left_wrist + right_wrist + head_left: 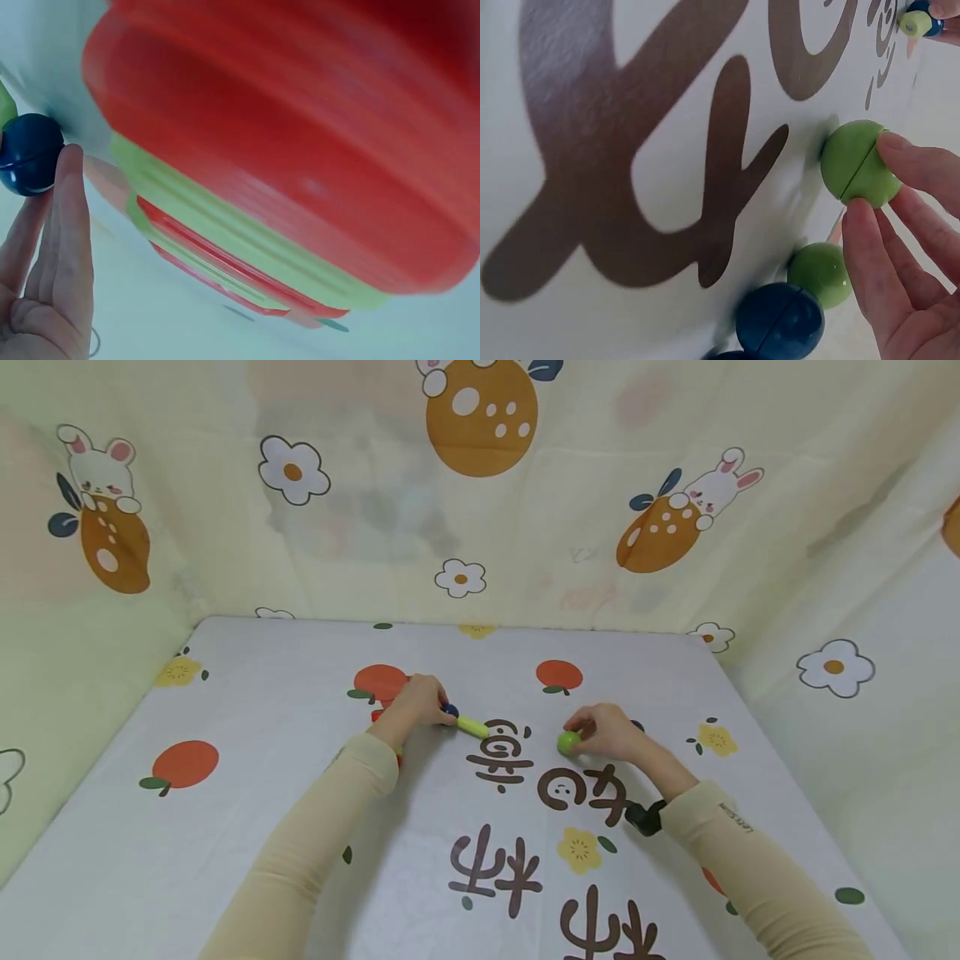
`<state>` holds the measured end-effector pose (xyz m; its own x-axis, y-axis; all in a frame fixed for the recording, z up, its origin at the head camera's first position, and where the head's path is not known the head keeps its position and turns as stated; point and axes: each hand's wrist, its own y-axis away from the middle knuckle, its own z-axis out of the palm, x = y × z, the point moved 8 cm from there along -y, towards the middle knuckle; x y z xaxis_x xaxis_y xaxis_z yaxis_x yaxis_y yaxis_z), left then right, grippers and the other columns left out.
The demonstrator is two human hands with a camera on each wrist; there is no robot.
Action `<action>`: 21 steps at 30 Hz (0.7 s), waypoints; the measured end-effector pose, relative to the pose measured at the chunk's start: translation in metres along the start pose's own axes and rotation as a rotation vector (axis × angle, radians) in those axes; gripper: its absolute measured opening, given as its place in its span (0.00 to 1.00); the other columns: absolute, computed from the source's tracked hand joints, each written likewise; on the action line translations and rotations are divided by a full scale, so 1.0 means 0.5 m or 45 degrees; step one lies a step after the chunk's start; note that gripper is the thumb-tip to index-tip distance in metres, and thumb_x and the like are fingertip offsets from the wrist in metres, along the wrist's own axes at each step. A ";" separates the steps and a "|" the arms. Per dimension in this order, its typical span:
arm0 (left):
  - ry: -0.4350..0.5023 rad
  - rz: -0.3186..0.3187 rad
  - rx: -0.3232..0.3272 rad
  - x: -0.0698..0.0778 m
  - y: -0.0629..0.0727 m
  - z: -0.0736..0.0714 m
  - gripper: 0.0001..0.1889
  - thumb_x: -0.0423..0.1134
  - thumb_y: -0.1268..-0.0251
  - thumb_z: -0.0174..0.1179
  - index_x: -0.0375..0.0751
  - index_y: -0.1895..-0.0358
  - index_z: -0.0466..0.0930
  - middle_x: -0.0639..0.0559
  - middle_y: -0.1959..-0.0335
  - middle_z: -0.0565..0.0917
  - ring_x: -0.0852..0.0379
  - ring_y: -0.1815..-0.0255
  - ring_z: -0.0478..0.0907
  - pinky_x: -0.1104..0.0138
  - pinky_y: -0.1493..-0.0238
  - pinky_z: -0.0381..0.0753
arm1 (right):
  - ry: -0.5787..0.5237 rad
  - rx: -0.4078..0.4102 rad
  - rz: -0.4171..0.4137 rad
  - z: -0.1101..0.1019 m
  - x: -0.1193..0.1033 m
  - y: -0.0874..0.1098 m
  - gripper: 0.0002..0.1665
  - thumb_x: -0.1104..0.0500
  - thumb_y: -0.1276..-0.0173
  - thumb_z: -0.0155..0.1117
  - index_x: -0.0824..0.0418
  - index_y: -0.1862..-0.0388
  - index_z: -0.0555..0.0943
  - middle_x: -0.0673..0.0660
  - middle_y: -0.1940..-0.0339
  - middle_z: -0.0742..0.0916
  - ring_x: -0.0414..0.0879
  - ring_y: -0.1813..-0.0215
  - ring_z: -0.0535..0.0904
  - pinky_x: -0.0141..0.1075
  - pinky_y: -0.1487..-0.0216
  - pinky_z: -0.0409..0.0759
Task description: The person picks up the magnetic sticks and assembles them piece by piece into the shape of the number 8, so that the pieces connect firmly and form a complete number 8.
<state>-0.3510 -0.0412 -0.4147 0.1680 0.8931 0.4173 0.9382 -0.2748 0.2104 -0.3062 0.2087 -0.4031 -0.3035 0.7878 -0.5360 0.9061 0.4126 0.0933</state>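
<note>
My left hand (422,700) pinches a dark blue ball (450,710) at the far middle of the table. A yellow-green rod (472,727) extends from that ball toward the right, lying close over the printed cloth. In the left wrist view the fingertips touch the blue ball (31,154), which shows a seam. A bright green ball (568,742) sits between the thumb and fingers of my right hand (611,732). The right wrist view shows this green ball (861,163) close to the table surface, with a seam across it.
Beside my right hand lie a second green ball (819,274) and a blue ball (780,321), with another blue one partly cut off. Red and light green stacked pieces (285,150) stand by my left wrist, mostly hidden by the forearm in the head view. A patterned curtain (360,527) rises behind the table.
</note>
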 end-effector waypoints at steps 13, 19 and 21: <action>0.036 0.003 0.038 -0.009 0.007 0.002 0.19 0.45 0.49 0.68 0.35 0.58 0.81 0.47 0.65 0.79 0.54 0.62 0.72 0.66 0.58 0.73 | -0.039 0.025 0.032 0.013 -0.007 -0.015 0.18 0.61 0.48 0.71 0.67 0.59 0.82 0.58 0.63 0.85 0.48 0.63 0.78 0.36 0.63 0.76; 0.027 0.044 0.090 -0.005 0.013 -0.003 0.16 0.45 0.50 0.69 0.36 0.63 0.83 0.49 0.72 0.79 0.56 0.67 0.72 0.68 0.64 0.72 | -0.083 0.033 0.040 0.024 -0.013 -0.029 0.19 0.59 0.47 0.70 0.67 0.57 0.82 0.58 0.63 0.85 0.47 0.64 0.77 0.34 0.64 0.75; 0.030 0.036 0.087 -0.007 0.013 -0.002 0.17 0.45 0.50 0.68 0.36 0.63 0.83 0.49 0.72 0.79 0.56 0.68 0.71 0.69 0.66 0.72 | -0.077 0.033 0.041 0.027 -0.019 -0.035 0.19 0.59 0.46 0.70 0.67 0.56 0.82 0.58 0.63 0.85 0.47 0.64 0.77 0.35 0.64 0.75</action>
<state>-0.3459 -0.0464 -0.4140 0.1885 0.8763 0.4433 0.9517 -0.2744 0.1376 -0.3151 0.1879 -0.4107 -0.2563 0.7709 -0.5831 0.9227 0.3749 0.0900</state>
